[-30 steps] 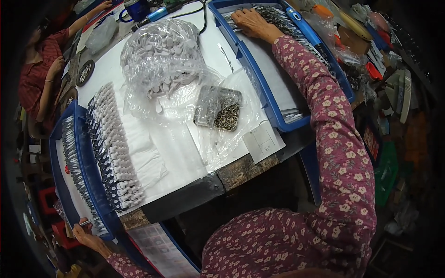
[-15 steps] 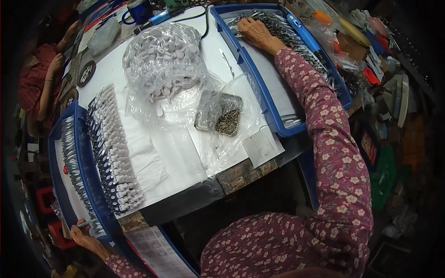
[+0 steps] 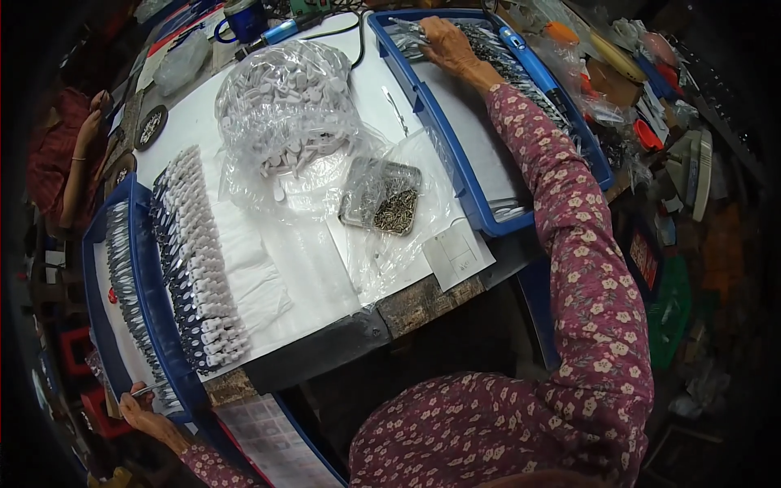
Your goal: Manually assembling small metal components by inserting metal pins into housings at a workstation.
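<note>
My right hand [image 3: 450, 47] is closed on several slim silver pieces [image 3: 404, 31] at the far left corner of the right-hand blue tray [image 3: 476, 183]. More thin metal pieces lie along that tray's right side, partly hidden by my sleeve. At the near end of the left-hand blue tray [image 3: 149, 285], my left hand [image 3: 150, 419] pinches a slim silver piece [image 3: 143, 391]. Thin silver-grey pieces [image 3: 134, 293] fill a row inside this tray. Beside it on the table stands a dense row of white-ended, dark pieces [image 3: 199, 268].
A clear plastic bag [image 3: 285, 106] of white parts sits mid-table. Nearer me, an open tin [image 3: 396, 210] of small brass-coloured parts lies partly under plastic film. A blue pen-shaped tool [image 3: 530, 58] rests along the right tray. Another person's arm [image 3: 80, 154] shows at the far left.
My right hand has shifted slightly right and lifted, with silver pieces now sticking out from its fingers. My left hand has barely moved. At the far left, the other person's hands have moved.
</note>
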`<state>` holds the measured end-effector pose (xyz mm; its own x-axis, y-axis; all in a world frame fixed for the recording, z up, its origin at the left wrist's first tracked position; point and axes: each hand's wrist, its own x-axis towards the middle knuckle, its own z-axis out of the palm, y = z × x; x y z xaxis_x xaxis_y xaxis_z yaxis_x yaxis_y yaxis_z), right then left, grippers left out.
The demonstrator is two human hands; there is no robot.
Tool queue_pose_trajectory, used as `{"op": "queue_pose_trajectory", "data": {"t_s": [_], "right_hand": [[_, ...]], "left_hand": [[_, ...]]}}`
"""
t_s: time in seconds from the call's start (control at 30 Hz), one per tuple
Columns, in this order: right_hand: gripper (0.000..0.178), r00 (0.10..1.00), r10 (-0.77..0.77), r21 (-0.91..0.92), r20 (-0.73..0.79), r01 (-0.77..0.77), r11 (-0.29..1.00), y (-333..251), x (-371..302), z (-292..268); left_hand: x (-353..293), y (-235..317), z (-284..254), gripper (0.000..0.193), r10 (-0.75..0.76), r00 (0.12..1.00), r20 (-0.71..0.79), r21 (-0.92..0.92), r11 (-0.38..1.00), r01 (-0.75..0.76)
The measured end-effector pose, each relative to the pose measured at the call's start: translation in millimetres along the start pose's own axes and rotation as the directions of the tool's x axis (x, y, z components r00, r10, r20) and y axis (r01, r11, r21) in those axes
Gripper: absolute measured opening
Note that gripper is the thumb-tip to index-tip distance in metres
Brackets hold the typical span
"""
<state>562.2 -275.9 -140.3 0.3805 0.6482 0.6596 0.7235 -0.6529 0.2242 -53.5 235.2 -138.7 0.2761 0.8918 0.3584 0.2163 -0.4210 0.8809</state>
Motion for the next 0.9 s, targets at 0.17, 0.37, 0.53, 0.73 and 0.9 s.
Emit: {"op": "queue_pose_trajectory", "data": {"t_s": [0.17,0.37,0.53,0.73,0.9], "right_hand": [[0.028,1.000,0.014,0.046,-0.020,-0.013,0.999,-7,10,-15],[0.024,0.968,0.126,-0.092,0.217,-0.108,0.990,-17,3,-56],[0.020,0.947,0.147,-0.090,0.284,-0.127,0.988,-34,-35,-89],[0.019,0.889,0.139,-0.011,0.436,-0.149,0.989,-80,-64,-130],[0.017,0.754,0.232,-0.046,0.615,-0.259,0.965,-90,-84,-127]], "left_hand": [[0,-5,0,0.028,0.008,1.000,-0.003,0.028,1.000,-0.008],[2,-2,2,0.026,-0.047,0.999,-0.019,0.008,0.999,0.047],[5,-2,6,0.026,-0.065,0.998,-0.011,-0.054,0.996,0.064],[34,-52,-22,0.042,-0.079,0.990,0.120,-0.046,0.995,0.085],[22,-38,-7,0.035,-0.043,0.994,0.101,-0.055,0.997,0.049]]}}
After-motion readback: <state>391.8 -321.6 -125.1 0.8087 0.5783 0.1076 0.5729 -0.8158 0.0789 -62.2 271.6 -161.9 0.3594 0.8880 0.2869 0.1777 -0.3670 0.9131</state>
